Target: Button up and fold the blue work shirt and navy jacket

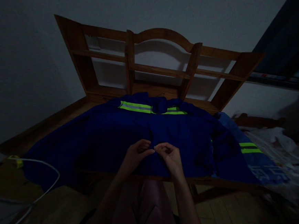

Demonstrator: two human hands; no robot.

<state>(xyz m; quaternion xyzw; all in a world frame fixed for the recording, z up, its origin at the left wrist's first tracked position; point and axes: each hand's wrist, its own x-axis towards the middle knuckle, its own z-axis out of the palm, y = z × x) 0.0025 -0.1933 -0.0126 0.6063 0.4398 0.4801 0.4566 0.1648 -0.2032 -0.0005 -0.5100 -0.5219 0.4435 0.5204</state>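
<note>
A dark blue work jacket (111, 133) with yellow-green and grey reflective stripes (136, 107) is spread over the desk, its sleeves out to both sides. Just above its lower middle, my left hand (138, 154) is closed in a pinch, thumb against the fingers. Opposite it, my right hand (170, 157) pinches too, so that the fingertips of both hands almost meet. Whatever lies between the fingertips is too small and dark to make out.
Behind the jacket stands a wooden shelf unit (161, 71) against the wall. A white cable (54, 168) loops at the lower left. Blue cloth (231, 127) with another stripe and white plastic bags (279, 143) lie to the right. My legs (147, 205) are below the desk edge.
</note>
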